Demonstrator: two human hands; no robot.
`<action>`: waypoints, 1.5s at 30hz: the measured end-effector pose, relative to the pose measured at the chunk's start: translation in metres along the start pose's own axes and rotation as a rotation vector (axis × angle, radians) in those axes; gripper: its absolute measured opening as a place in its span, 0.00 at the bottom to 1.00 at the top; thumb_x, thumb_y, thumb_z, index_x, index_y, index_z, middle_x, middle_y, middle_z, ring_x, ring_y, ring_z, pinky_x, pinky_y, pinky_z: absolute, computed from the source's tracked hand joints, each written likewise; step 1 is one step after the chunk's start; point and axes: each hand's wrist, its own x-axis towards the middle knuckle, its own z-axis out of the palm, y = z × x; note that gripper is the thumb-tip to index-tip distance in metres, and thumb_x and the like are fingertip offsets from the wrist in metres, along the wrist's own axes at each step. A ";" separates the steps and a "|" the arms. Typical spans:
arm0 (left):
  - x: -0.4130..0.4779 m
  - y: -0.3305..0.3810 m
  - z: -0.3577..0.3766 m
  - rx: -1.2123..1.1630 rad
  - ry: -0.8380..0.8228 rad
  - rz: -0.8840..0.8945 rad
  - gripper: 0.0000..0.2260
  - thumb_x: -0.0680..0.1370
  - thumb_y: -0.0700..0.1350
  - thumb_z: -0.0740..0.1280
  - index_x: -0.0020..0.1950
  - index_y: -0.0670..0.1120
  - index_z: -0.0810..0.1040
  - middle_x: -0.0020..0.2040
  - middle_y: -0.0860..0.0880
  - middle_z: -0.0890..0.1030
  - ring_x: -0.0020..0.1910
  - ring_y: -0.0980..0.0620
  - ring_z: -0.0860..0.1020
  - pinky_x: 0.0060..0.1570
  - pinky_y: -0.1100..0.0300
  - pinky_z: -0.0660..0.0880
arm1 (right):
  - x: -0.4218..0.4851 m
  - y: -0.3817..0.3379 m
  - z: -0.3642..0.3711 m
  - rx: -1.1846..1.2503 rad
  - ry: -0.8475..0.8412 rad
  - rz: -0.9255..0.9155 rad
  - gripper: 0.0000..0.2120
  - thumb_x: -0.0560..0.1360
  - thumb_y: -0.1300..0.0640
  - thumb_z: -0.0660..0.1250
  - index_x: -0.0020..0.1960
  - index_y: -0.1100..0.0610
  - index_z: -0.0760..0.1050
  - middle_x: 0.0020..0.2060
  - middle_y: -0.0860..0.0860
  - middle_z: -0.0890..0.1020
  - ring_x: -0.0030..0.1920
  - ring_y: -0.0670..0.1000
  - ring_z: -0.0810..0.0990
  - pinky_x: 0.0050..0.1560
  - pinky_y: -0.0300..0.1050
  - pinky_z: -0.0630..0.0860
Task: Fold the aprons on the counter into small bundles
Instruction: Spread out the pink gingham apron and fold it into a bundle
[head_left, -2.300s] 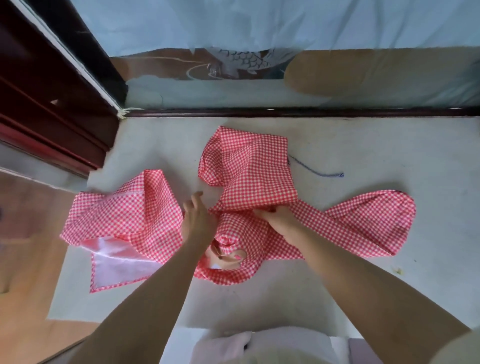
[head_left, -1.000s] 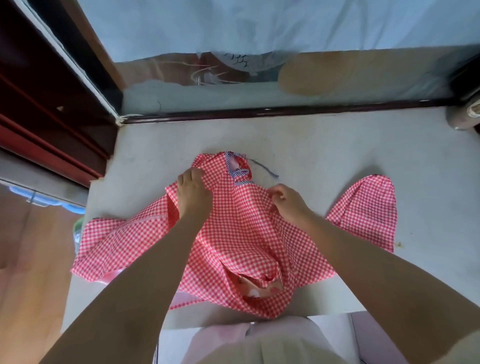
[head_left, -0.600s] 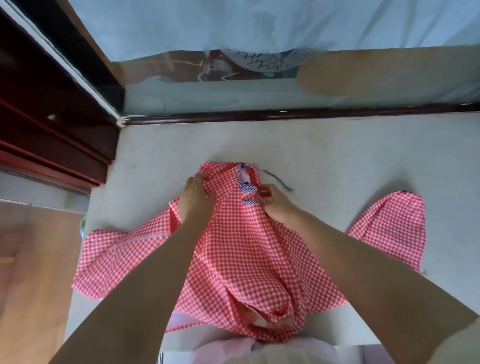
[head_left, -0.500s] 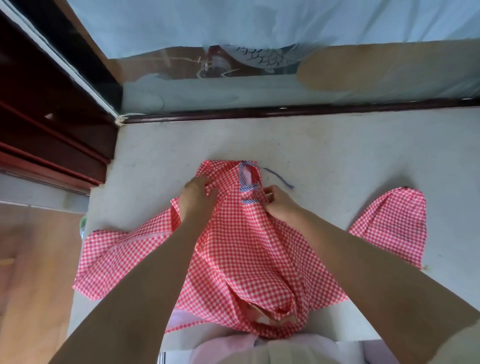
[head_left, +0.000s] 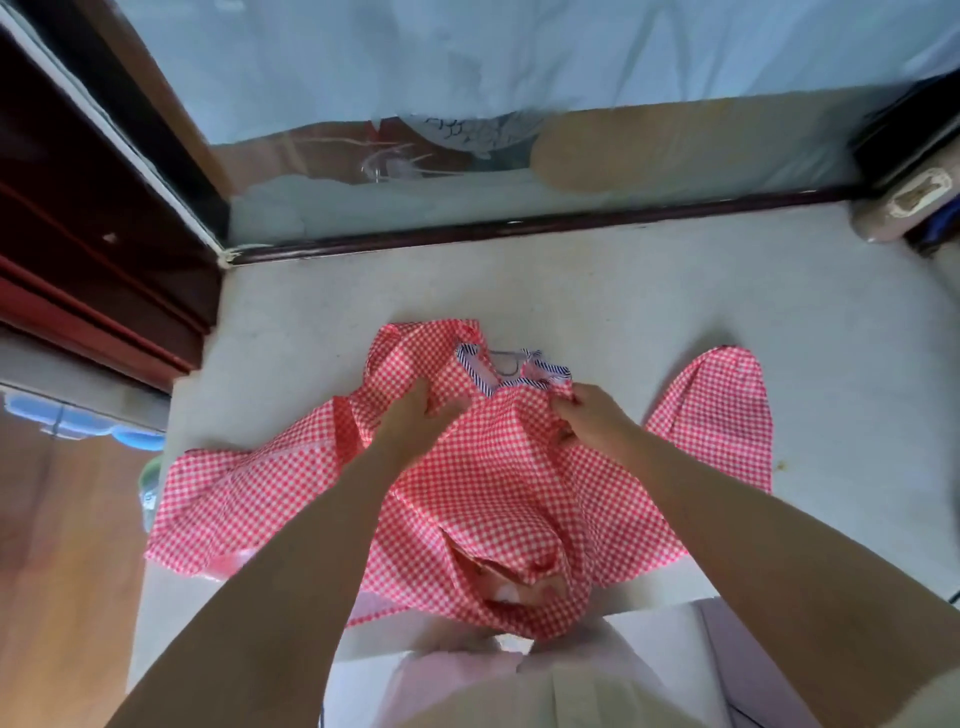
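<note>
A red-and-white checked apron (head_left: 488, 499) lies spread on the pale counter (head_left: 649, 291), with sleeves trailing to the left (head_left: 234, 499) and right (head_left: 717, 415). Its neck opening, trimmed in blue-and-white stripes (head_left: 511, 371), points away from me. My left hand (head_left: 410, 421) grips the cloth just left of the neckline. My right hand (head_left: 589, 415) pinches the fabric at the neckline's right corner. The apron's near end hangs bunched over the counter's front edge.
A glass panel (head_left: 467, 156) with a dark wooden rail closes the counter's far side. Dark red wooden furniture (head_left: 78, 234) stands to the left. A beige object (head_left: 904, 208) sits at the far right corner. The counter drops off on the left to a wooden floor.
The apron has been pulled toward me and spread out, neck end away from me. Over the last half second my hands have moved apart, widening the neckline.
</note>
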 end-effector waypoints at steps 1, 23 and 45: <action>-0.009 -0.002 0.008 0.045 -0.080 -0.017 0.36 0.76 0.59 0.68 0.75 0.40 0.61 0.67 0.44 0.74 0.66 0.42 0.73 0.63 0.54 0.67 | -0.008 0.004 -0.002 -0.030 -0.028 -0.013 0.14 0.83 0.55 0.58 0.62 0.63 0.75 0.47 0.58 0.82 0.41 0.57 0.84 0.46 0.49 0.83; -0.337 -0.028 0.335 0.209 -0.220 -0.400 0.12 0.79 0.42 0.64 0.59 0.37 0.78 0.53 0.38 0.80 0.56 0.41 0.78 0.50 0.53 0.73 | -0.272 0.274 -0.026 -0.851 -0.469 -0.236 0.13 0.80 0.57 0.63 0.57 0.66 0.78 0.54 0.61 0.82 0.54 0.59 0.81 0.49 0.47 0.74; -0.416 0.025 0.211 -0.112 0.635 -0.089 0.20 0.73 0.47 0.75 0.29 0.45 0.68 0.26 0.49 0.67 0.28 0.51 0.64 0.28 0.57 0.57 | -0.355 0.205 -0.066 -0.425 -0.052 -0.503 0.06 0.75 0.62 0.71 0.47 0.65 0.81 0.44 0.59 0.85 0.40 0.54 0.83 0.46 0.45 0.80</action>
